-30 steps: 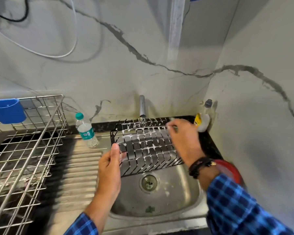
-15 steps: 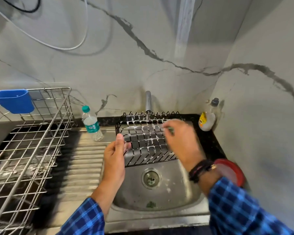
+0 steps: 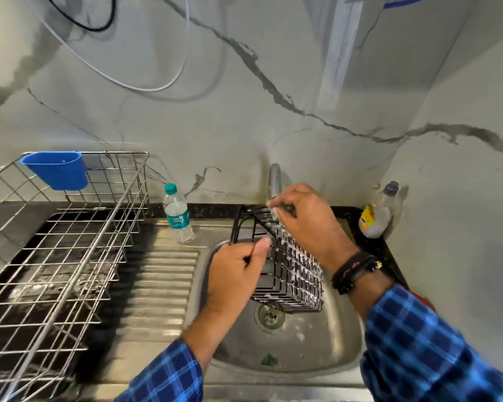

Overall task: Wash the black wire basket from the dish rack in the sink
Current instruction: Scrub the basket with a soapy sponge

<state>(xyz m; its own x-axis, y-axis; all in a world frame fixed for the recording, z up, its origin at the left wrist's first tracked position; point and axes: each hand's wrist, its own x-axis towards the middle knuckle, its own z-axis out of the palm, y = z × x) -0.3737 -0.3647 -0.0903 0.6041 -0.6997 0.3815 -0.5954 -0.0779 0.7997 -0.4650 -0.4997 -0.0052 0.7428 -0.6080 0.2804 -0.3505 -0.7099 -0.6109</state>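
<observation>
Tipped on end now, the soapy black wire basket (image 3: 295, 271): left hand (image 3: 235, 275) grips its rim, right hand (image 3: 308, 220) pinches a green pad (image 3: 286, 208), scrubbing; rinse likely next.

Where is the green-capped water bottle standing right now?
In the head view, the water bottle stands upright left of centre, at the back of the ribbed drainboard, between the steel dish rack and the black wire basket.

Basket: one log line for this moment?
stage: scrubbing | left hand: grips basket | right hand: holds scrubber | where: in sink
</observation>
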